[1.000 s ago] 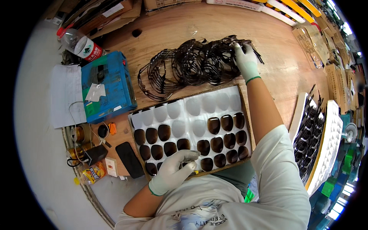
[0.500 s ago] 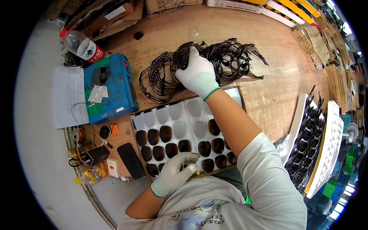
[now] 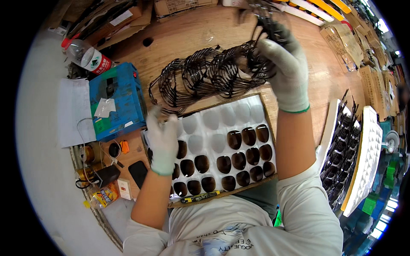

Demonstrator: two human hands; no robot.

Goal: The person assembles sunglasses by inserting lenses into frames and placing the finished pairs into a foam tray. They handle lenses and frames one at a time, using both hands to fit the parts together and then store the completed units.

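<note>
bright light, blurred left hand [image 3: 163, 138], bent edges

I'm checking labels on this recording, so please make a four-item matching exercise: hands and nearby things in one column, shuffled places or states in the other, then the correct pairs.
Column one
1. right hand
2. left hand
3. slim yellow-and-black item
4. blue box

Column two
A. lying along the near edge of the lens box
B. holding dark frames
C. bearing a pale scrap
D. over the lens box's left side

Pairs: 1-B, 2-D, 3-A, 4-C
</note>
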